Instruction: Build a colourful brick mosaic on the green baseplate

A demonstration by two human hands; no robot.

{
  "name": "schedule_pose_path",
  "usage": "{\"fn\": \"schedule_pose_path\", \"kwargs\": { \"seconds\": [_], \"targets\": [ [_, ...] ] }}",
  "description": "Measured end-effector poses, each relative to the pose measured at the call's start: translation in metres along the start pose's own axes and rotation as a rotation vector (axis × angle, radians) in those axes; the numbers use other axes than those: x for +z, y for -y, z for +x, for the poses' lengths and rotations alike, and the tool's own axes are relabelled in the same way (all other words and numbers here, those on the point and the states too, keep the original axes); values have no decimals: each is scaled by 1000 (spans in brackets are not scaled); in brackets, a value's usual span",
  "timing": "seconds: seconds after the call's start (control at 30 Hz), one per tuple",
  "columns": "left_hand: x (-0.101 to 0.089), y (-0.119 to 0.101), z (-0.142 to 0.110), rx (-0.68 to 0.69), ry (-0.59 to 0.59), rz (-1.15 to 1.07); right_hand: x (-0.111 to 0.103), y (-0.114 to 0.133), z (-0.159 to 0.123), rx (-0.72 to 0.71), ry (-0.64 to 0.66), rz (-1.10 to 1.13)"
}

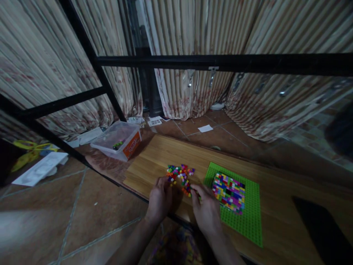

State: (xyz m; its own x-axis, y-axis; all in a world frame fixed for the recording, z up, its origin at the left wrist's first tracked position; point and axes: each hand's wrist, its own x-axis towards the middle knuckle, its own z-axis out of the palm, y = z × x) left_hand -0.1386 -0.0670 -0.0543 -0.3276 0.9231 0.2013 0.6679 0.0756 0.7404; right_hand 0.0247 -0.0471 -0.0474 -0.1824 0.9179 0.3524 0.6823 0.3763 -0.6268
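A loose heap of small coloured building bricks [179,172] lies on the wooden board in front of me. My left hand [160,197] is at the heap's near left edge with its fingers curled; whatever they hold, if anything, is hidden. At the heap's right side, my right hand [205,206] has thumb and forefinger drawn together near some orange bricks, and I cannot make out anything between them. Just right of that hand sits a green baseplate [250,217], bearing a multicoloured patch of joined bricks [230,193].
A clear plastic bin [116,138] with an orange label and a few green pieces stands beyond the wooden board [149,158]. A dark flat object [320,224] lies at the right. Black metal bars [165,62] cross above, before striped curtains [193,33].
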Motion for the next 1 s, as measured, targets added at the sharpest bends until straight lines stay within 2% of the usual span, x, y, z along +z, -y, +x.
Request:
{"fn": "schedule_pose_path", "kwargs": {
  "seconds": [0.17, 0.3, 0.5, 0.8, 0.9, 1.0],
  "targets": [
    [2, 4, 15, -18, 43, 101, 18, -2, 44, -38, 110, -142],
    [6, 5, 15, 19, 65, 133, 31, -6, 59, -89, 176, -216],
    [8, 5, 12, 55, 67, 124, 32, -8, 61, -132, 202, -267],
    [7, 3, 12, 40, 33, 25, 35, -10, 62, -96, 209, -322],
    [5, 5, 13, 53, -6, -57, 34, -5, 61, -104, 179, -277],
    [0, 3, 12, 66, -29, -105, 22, 5, 53, -96, 114, -160]
  ]
}}
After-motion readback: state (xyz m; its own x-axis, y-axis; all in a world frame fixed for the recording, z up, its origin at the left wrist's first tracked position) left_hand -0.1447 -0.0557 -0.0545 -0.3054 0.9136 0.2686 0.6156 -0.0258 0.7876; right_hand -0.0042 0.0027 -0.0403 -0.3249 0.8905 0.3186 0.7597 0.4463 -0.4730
